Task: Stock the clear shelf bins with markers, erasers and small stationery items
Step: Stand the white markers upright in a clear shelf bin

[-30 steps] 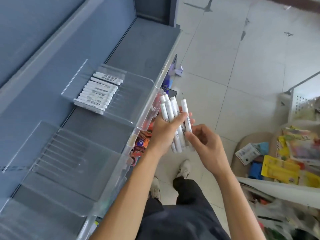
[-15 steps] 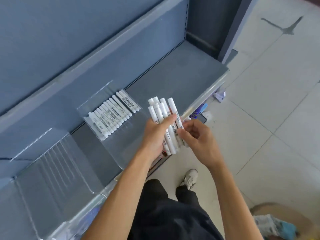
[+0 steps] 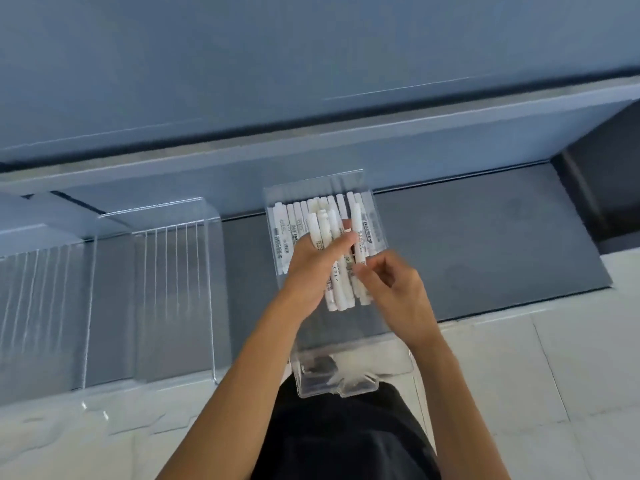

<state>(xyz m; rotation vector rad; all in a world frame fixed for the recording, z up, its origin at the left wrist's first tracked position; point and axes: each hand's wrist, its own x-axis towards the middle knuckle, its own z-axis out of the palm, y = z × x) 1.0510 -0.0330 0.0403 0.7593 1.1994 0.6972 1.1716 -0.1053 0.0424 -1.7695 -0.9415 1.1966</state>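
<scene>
The fingers (image 3: 346,241) of the left hand (image 3: 308,268) are curled round a bundle of white markers (image 3: 337,285), thumb laid across the barrels. The right hand (image 3: 398,289) pinches the lower end of a single marker (image 3: 358,233) at the right side of that bundle, as if to draw it out.

A second ago both hands held the bundle out over the floor (image 3: 554,375), beyond the shelf's front edge. Now it hangs above the clear bin (image 3: 353,382), over the row of markers (image 3: 289,230) lying side by side at the bin's back end. I cannot tell whether the held markers touch that row.

I read this as the step passing from carrying to placing: the markers are at the right bin and ready to go in, one at a time. None of this bundle looks to be laid down yet.

The bin stands about midway along the shelf (image 3: 485,244), its front lip past the front edge. Towards the left end stand two ridged clear bins (image 3: 173,289) with nothing visible in them, so most of the stocking seems to remain.
</scene>
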